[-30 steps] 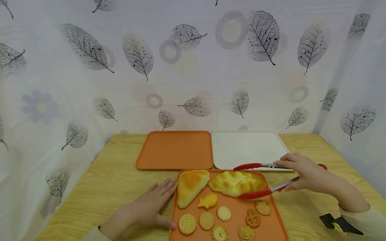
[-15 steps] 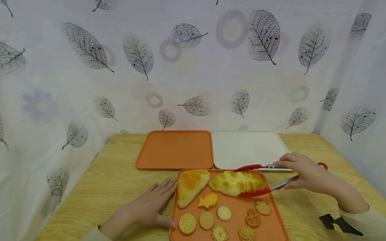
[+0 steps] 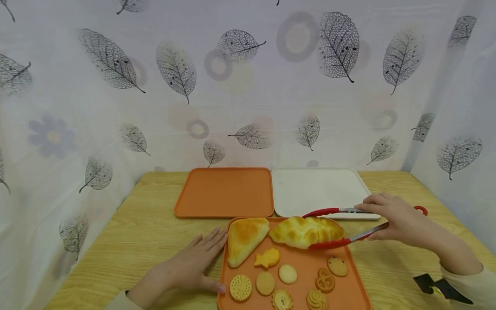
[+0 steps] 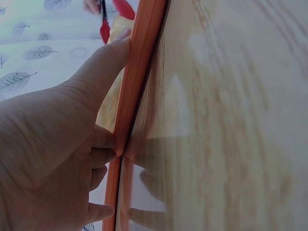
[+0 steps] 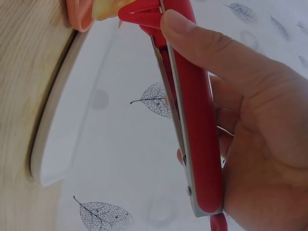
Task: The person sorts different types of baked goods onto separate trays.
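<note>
My right hand [image 3: 401, 219] grips a pair of red-tipped metal tongs [image 5: 195, 120], thumb on one arm and fingers round the other. The red tips lie along both sides of a long, golden braided bread [image 3: 306, 232] at the back right of the near orange tray [image 3: 358, 282]. In the right wrist view only an end of the bread shows at the tips. My left hand [image 3: 191, 265] rests against that tray's left edge with straight fingers, the thumb touching the rim [image 4: 139, 62]. A triangular bread [image 3: 246, 241] lies just beside its fingertips.
Several small cookies, among them a fish-shaped one [image 3: 267, 258] and a pretzel [image 3: 324, 280], lie on the near tray. Behind it stand a bare orange tray [image 3: 226, 193] and a bare white tray [image 3: 317, 189], side by side. A leaf-printed curtain [image 3: 248, 86] encloses the wooden table [image 3: 143, 215].
The tongs have closed in on the braided bread, which has risen slightly and shifted a little right. My right hand has moved a bit right and up. The left hand has stayed put.
</note>
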`<act>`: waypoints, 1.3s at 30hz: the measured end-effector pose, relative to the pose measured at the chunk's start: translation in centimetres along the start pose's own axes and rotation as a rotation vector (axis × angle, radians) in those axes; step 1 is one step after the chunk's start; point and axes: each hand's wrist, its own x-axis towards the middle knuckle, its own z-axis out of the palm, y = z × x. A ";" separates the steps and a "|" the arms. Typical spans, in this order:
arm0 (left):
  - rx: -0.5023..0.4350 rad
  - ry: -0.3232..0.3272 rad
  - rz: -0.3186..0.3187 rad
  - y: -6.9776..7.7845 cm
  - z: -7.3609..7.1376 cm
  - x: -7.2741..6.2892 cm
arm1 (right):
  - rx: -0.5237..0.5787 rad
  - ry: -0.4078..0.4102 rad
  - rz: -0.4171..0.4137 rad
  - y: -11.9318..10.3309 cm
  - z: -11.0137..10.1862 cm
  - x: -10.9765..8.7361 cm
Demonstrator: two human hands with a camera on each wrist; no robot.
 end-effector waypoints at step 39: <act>-0.001 -0.016 0.000 -0.3 0.0 0.1 | 0.000 0.118 -0.072 0.5 -4.0 4.6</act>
